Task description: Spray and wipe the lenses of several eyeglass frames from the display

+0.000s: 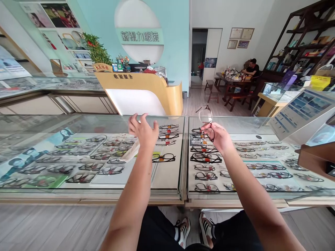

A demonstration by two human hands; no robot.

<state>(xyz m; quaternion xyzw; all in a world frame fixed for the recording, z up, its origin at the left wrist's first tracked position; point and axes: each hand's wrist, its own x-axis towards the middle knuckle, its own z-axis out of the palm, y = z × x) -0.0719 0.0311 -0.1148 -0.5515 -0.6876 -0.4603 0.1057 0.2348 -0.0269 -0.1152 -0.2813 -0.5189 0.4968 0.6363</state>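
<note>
My right hand [220, 137] pinches a pair of eyeglasses [206, 115] by the frame, raised over the glass showcase [186, 167] with one lens up and a temple sticking out to the left. Fingers spread and bent, my left hand [144, 130] hovers above the left part of the showcase, holding nothing. Below and beside it lies a pale folded cloth [131, 151]. Dark-framed glasses [164, 158] with an orange tag rest to the right of my left forearm. Under my right hand, a column of dark glasses [206, 158] runs toward me.
Many more spectacles [270, 166] fill the showcase on both sides. A slanted display board [300, 111] and a brown box [318, 160] stand at the right. Beyond are a cashier counter [136, 85] and a person [252, 69] seated at a wooden table [230, 79].
</note>
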